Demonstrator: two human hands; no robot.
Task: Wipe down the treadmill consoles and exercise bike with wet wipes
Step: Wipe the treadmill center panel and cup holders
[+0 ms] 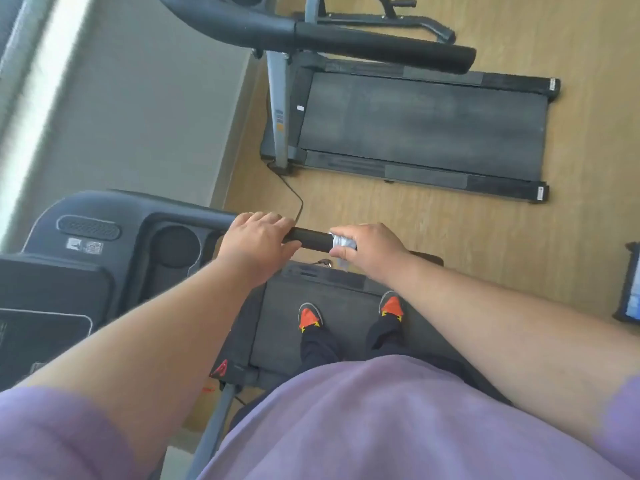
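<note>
Standing on belt of near treadmill, facing its handrail. Head view tilted, some blur.

Left hand: fingers curled over handrail next to console, gripping bare, no wipe under it. Right hand: wrapped round outer end of same rail, pinching crumpled wet wipe betw. fingers and rail. Short bare stretch of black grip showing betw. the two hands.

Step in hand, by judgement: wiping rail grip, console side not yet reached.

Notes for doing it well:
- Keep wipe wrapped fully round rail, not just on top; underside gets the sweat.
- Twist wrist while sliding along, one direction only, toward console.
- Left hand as brace ok, but sits on unwiped section; shift it before wipe arrives, else missed patch.
- Wipe looks bunched, loose tail hanging below; refold to fresh face before console.
- Light pressure near any screen/buttons; moisture risk.

Containers: round cup holder in console, dark inside, contents cannot tell, prob. empty. No wipes pack in view.

Second treadmill well apart on wood floor, cable trailing from its base. Exercise bike not clearly identified.
</note>
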